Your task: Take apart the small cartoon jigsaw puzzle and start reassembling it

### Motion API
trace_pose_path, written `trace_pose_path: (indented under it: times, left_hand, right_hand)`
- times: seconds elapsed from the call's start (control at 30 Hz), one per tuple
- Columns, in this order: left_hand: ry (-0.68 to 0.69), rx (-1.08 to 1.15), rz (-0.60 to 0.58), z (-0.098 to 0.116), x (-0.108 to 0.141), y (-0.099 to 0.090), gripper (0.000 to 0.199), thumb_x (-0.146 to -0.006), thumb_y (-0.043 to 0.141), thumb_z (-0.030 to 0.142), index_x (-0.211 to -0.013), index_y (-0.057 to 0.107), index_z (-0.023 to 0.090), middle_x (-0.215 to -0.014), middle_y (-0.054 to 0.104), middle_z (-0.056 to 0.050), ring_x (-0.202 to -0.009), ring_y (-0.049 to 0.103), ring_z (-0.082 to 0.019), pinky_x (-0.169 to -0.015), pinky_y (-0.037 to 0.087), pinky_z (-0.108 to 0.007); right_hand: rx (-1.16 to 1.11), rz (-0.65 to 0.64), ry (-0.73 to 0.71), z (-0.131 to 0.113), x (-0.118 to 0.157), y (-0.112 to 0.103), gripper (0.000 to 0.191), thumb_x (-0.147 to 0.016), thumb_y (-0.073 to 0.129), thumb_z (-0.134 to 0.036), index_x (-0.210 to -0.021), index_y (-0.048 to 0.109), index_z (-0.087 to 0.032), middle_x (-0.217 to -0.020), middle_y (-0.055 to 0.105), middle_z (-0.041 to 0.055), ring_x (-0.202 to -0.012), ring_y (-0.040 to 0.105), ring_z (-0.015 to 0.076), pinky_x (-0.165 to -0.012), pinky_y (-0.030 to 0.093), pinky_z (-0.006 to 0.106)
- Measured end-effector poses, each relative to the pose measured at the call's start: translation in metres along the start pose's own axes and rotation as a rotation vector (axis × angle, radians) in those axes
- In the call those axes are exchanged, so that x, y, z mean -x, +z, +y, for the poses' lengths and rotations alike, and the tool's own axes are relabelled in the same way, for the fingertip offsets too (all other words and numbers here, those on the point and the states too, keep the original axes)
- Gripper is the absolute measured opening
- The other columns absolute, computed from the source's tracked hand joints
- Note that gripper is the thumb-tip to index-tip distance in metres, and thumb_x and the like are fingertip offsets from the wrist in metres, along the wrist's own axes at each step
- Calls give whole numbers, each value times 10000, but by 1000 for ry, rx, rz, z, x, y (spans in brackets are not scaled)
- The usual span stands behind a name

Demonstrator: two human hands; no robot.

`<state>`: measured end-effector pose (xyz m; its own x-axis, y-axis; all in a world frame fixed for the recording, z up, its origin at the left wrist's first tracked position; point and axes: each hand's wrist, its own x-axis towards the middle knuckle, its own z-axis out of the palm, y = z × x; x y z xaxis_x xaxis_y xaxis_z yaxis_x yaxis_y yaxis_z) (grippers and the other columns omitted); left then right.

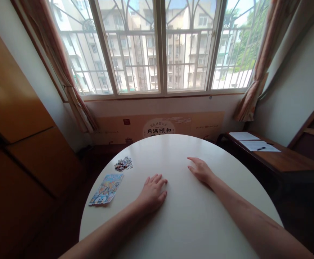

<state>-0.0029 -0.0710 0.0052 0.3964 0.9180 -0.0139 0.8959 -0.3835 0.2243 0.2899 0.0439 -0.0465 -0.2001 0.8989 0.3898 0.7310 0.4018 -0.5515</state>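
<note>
We note that the left bare hand (153, 192) lies palm-down on the round, glossy white table (194, 223), fingers slightly spread, holding nothing. The right bare hand (201, 170) is likewise empty, thumb and forefinger apart. The heap of small, multicoloured, jigsaw-like pieces (124, 164) sits near the table's left edge; the blue, illustrated, rectangular packet (107, 189) lies just nearer us. Caution: a leftward sweep of the left forearm (108, 230) could push the packet overboard. Dragging the loose heap hastily could scatter pieces past the rim.
</note>
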Motion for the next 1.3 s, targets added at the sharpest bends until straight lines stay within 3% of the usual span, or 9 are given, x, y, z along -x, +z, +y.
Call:
trace_pose_path:
  times: [0.4, 0.67, 0.87, 0.97, 1.1, 1.2, 1.3]
  left_hand:
    - [24, -30, -13, -5, -1, 1, 485, -944, 478, 344, -1413, 536, 238, -1598, 397, -107, -1507, 287, -299, -1236, 176, -552]
    - [-1, -38, -65, -1, 2, -6, 531, -937, 474, 334, -1456, 508, 225, -1615, 365, -114, -1517, 261, -301, -1242, 164, -546]
    - [33, -69, 3, -3, 2, 4, 524, -942, 461, 347, -1447, 507, 216, -1595, 395, -124, -1494, 305, -320, -1224, 198, -560]
    - [72, -110, 70, 1, 2, 2, 473, -931, 479, 357, -1375, 554, 214, -1520, 487, -126, -1421, 406, -324, -1186, 281, -535]
    - [117, -177, 118, 10, 0, -6, 322, -903, 511, 339, -1177, 624, 216, -1250, 640, -116, -1185, 562, -293, -1049, 428, -452]
    - [98, -197, 116, 13, -4, -9, 247, -908, 491, 324, -1080, 631, 216, -1137, 648, -117, -1089, 575, -283, -977, 460, -422]
    - [93, -199, 112, 10, -12, -8, 297, -910, 484, 346, -1137, 623, 217, -1182, 619, -132, -1136, 537, -302, -1006, 435, -443]
  right_hand:
    - [222, -149, 74, -16, 2, -7, 479, -941, 525, -355, -1402, 569, -230, -1457, 566, 102, -1350, 490, 259, -1166, 279, 448]
    - [266, -164, 84, -16, 0, -4, 450, -943, 520, -359, -1364, 611, -227, -1460, 561, 120, -1357, 489, 275, -1165, 278, 490]
    - [290, -162, 75, -13, 4, -3, 380, -984, 523, -349, -1325, 634, -223, -1467, 547, 132, -1374, 475, 274, -1170, 291, 492]
    - [302, -153, 56, -18, 6, -4, 347, -997, 569, -367, -1294, 627, -199, -1425, 567, 122, -1323, 512, 282, -1137, 349, 534]
    - [329, -134, 43, -25, 6, -7, 347, -989, 609, -384, -1280, 615, -195, -1386, 573, 110, -1247, 559, 281, -1067, 441, 541]
    - [350, -118, 57, -27, 5, -7, 380, -990, 608, -376, -1327, 585, -203, -1413, 548, 115, -1255, 551, 289, -1061, 448, 544]
    - [377, -107, 83, -28, 5, -5, 408, -989, 610, -375, -1356, 563, -204, -1430, 531, 118, -1253, 551, 294, -1050, 458, 546]
